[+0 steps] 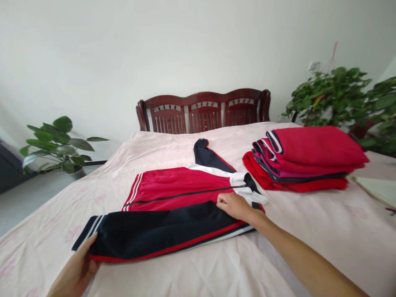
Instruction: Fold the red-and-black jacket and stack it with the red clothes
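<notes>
While the left hand [78, 264] pinches the near sleeve [161, 231] just by its striped cuff [89, 232], thumb on top and fingers underneath, the right hand [234, 206] has its fingers curled and pressed together on the same sleeve's upper edge, close to the shoulder. The sleeve is dark with a red and white stripe down its near side; it lies alongside the jacket body [179, 183], overlapping its near edge, its cuff pointing left.

The jacket is spread on the bed [148, 284], front up, its long axis running left to right, with the striped hem at the left and the white collar [238, 180] at the right. A dark zipper line follows that axis. The far sleeve [206, 154] angles away toward the wooden headboard [204, 111].

Right of the collar sits a stack of folded clothes [315, 152], mostly red. Beyond the bed, a potted plant [60, 142] stands at the left and leafy plants [337, 97] at the right, before a pale wall [198, 45].
</notes>
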The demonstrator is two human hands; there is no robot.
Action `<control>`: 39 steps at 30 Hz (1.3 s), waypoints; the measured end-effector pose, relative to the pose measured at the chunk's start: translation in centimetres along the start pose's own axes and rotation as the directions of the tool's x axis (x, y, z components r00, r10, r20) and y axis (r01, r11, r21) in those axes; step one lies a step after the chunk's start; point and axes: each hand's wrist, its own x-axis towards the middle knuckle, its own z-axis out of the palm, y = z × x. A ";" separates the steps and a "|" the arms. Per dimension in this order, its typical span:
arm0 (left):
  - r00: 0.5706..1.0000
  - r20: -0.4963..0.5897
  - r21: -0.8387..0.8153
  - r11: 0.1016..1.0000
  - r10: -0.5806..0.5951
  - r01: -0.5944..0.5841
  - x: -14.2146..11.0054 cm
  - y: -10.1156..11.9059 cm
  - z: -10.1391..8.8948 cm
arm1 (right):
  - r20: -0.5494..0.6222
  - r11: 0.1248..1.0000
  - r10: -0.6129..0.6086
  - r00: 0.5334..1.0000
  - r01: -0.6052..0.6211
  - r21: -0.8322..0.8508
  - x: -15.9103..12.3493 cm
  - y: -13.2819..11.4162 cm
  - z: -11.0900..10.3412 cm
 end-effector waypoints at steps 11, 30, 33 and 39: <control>0.995 -0.084 0.119 0.991 -0.054 0.063 0.9 0.5 -0.5 | -0.167 0.985 0.155 0.974 -0.140 0.096 0.6 5.4 -0.7; 1.000 -0.014 0.181 0.983 -0.004 0.006 2.6 2.7 0.6 | -0.220 0.980 0.046 0.974 -0.002 0.198 -5.0 9.5 -2.7; 0.999 -0.033 0.244 0.969 -0.031 0.038 3.1 2.6 0.3 | -0.156 0.995 0.033 0.987 -0.018 0.099 -4.8 9.9 -2.4; 0.996 -0.080 0.278 0.959 -0.029 0.050 2.2 3.2 0.9 | -0.203 0.989 -0.091 0.975 0.113 0.099 -6.2 8.8 -2.8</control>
